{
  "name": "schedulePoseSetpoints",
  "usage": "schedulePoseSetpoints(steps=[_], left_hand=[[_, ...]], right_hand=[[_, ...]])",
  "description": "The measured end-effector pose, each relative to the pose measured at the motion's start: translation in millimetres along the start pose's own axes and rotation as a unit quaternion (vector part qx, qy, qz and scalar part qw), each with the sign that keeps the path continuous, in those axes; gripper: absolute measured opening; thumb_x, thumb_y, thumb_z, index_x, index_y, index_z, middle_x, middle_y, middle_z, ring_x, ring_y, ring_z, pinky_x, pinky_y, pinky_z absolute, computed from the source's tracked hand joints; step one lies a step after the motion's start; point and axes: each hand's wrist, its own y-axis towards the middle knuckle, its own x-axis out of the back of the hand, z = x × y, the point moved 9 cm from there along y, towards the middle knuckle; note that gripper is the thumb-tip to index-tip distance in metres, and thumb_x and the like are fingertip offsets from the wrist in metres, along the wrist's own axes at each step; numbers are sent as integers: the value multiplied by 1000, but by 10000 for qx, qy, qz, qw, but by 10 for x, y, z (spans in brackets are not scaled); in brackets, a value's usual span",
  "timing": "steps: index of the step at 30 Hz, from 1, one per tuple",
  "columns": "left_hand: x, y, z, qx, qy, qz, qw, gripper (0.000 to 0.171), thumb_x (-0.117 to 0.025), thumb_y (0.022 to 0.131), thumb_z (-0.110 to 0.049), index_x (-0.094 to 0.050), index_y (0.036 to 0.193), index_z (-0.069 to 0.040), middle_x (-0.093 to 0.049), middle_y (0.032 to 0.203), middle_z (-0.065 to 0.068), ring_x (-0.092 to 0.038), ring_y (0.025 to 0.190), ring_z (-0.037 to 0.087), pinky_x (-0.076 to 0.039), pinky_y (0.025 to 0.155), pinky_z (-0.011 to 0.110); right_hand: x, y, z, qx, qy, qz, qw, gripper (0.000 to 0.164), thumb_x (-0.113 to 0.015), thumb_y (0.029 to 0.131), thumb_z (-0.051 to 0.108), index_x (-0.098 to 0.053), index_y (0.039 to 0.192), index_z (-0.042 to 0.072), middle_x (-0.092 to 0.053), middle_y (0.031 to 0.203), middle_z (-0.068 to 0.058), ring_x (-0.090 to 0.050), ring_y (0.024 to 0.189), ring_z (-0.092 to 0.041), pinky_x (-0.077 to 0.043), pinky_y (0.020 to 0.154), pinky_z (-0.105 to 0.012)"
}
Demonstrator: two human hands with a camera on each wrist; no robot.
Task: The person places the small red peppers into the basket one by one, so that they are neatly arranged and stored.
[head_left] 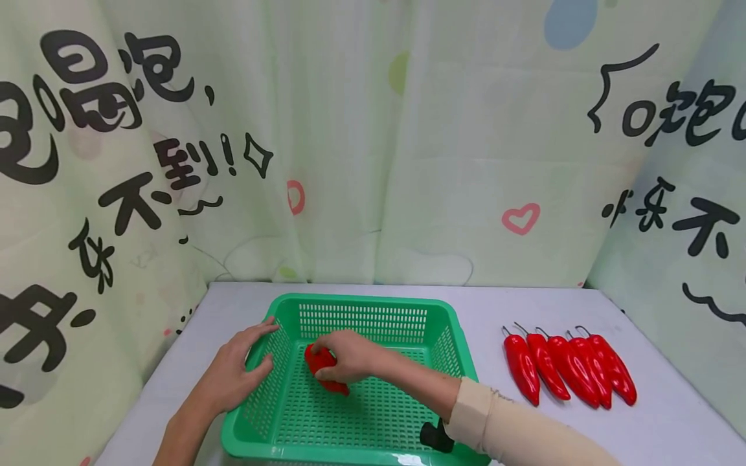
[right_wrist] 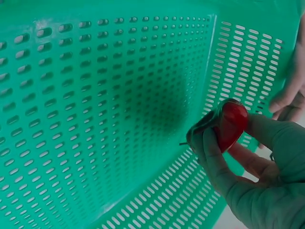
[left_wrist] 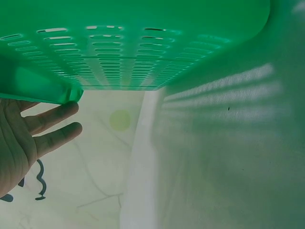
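Note:
Inside the green plastic basket (head_left: 373, 299), toward its left side, my right hand (head_left: 350, 357) grips a red chili pepper (head_left: 337, 387). In the right wrist view the thumb and fingers of that hand (right_wrist: 252, 174) pinch the shiny pepper (right_wrist: 233, 121) over the perforated basket floor (right_wrist: 119, 119). My left hand (head_left: 239, 370) is at the basket's left rim with fingers spread and extended. The left wrist view shows its fingertips (left_wrist: 71, 107) right at the green rim (left_wrist: 38, 93).
Several red chili peppers (head_left: 571, 369) lie in a row, stems away from me, on the white table (head_left: 495, 304) right of the basket. A printed curtain (head_left: 443, 162) hangs behind and on both sides. A black fitting (head_left: 437, 437) sits at my right sleeve cuff.

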Motion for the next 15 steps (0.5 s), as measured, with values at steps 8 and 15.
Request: schedulePoseSetpoints(steps=[8, 15], left_hand=[[-11, 4, 4, 37, -37, 27, 10000, 47, -65, 93, -4, -58, 140, -2, -51, 152, 17, -46, 138, 46, -42, 105, 67], [-6, -3, 15, 53, -42, 23, 10000, 47, -65, 94, -5, -57, 140, -2, -52, 151, 17, -46, 138, 45, -42, 105, 66]], right_hand=[[-97, 52, 22, -121, -182, -4, 9998, 38, -76, 93, 22, -68, 127, 6, -69, 105, -1, -55, 87, -8, -48, 68, -19], [-204, 91, 9, -466, 32, 159, 9988, 45, -79, 90, 23, -65, 130, 8, -66, 101, 1, -55, 84, -6, -50, 68, -20]])
